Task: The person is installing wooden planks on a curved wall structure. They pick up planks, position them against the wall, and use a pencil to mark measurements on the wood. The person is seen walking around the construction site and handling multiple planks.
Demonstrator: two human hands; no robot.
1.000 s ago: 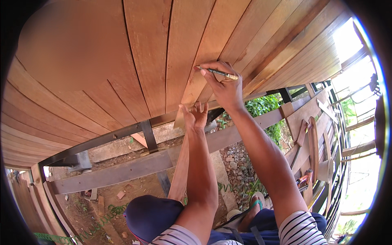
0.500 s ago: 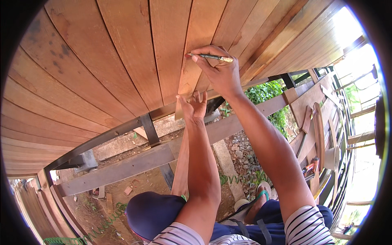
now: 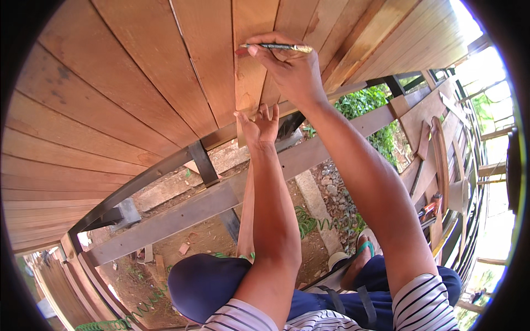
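Observation:
My right hand (image 3: 287, 71) grips a dark pencil (image 3: 276, 47) with a pale end, its tip at a narrow plank (image 3: 248, 83) in the curved wooden slat surface (image 3: 152, 66). A reddish patch shows on the wood at the tip, partly hidden by my fingers. My left hand (image 3: 258, 127) grips that plank's lower end, thumb at its left edge, fingers curled up against it; what lies behind the fingers is hidden. A pale board (image 3: 245, 204) runs downward behind my left forearm.
A dark metal frame (image 3: 201, 163) and long beam (image 3: 149, 231) cross above dirt and gravel. Loose wood pieces (image 3: 422, 138) and an orange-red tool (image 3: 428, 207) lie at right. A coiled green hose (image 3: 306, 220), a foot in a sandal (image 3: 364, 248) and plants (image 3: 364, 102) show below the slats.
Both hands and the plank have shifted upward in the picture, along with much of the surroundings as the view moved. The pencil stays at the plank, in my right hand.

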